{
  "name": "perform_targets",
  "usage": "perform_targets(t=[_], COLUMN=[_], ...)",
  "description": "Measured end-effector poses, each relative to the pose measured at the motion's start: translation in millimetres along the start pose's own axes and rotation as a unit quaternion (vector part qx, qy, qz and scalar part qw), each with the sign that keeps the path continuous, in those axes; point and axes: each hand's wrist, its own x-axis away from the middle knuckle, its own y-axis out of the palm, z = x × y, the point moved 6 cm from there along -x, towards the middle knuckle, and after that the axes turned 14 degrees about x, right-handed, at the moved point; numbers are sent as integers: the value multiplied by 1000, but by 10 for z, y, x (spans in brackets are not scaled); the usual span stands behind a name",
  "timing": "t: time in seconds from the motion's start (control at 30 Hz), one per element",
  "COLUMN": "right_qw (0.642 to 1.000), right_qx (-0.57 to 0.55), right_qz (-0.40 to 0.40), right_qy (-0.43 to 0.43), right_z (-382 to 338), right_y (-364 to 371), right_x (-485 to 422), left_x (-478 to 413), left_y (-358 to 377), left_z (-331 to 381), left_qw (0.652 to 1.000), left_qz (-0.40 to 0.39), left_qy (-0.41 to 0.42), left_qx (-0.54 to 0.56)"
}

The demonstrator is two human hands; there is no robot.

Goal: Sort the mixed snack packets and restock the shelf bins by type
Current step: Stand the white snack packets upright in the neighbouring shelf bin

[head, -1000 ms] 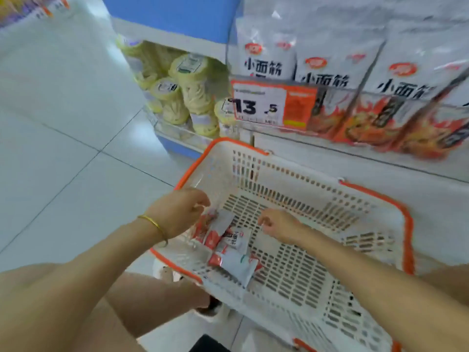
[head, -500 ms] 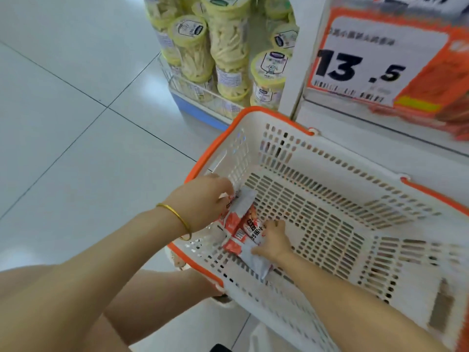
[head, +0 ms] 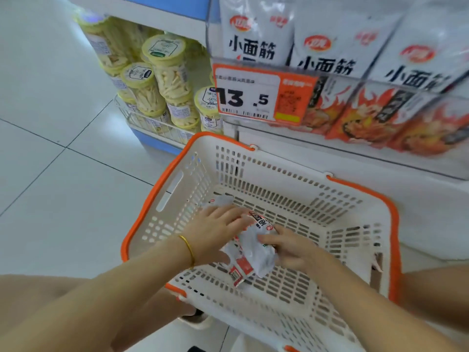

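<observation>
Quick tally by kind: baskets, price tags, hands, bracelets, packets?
Baskets: 1
Price tags: 1
Hands: 2, left hand and right hand
Bracelets: 1
Packets: bunched between both hands, cannot count
Total counted: 5

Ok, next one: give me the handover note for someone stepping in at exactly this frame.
Left hand: fingers laid over the snack packets; firmness of grip unclear.
Right hand: fingers curled against the bunch's right side, holding it.
Packets: bunched together on the bottom of the basket, in front of the shelf.
Done: packets gathered into one bunch.
Left: lift them out, sort by type, restock the bins.
</observation>
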Motion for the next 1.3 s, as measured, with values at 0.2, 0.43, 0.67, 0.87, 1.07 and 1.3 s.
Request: perform_targets(t=[0.2,0.43,0.67,0.87,1.07,1.3], right_qw=[988,719,739,839,808,773], right_qx=[-61,594,617,460,473,496], right_qz=[122,357,195,169,212,267], right_qy=[-74,-53,-189,-237,-279,-290], right_z=[-321,-875,-1232,-1308,-1448,-1531], right_y=[-174,-445,-28,-145,-98,-24], right_x=[357,1341,1811,1866,1832,1936], left_x=[-214,-213,-206,-227,-190,-214], left_y=[-468,-631,-728,-739,-783,-867], left_z=[425,215,498,729,959,1026], left_qw=[976,907,899,799,702,810], left_qz=[194,124,122,95,-45,-24], left_qy=[97,-165,-149,-112,-89,-65], left_qx=[-35,368,392,583,705,582])
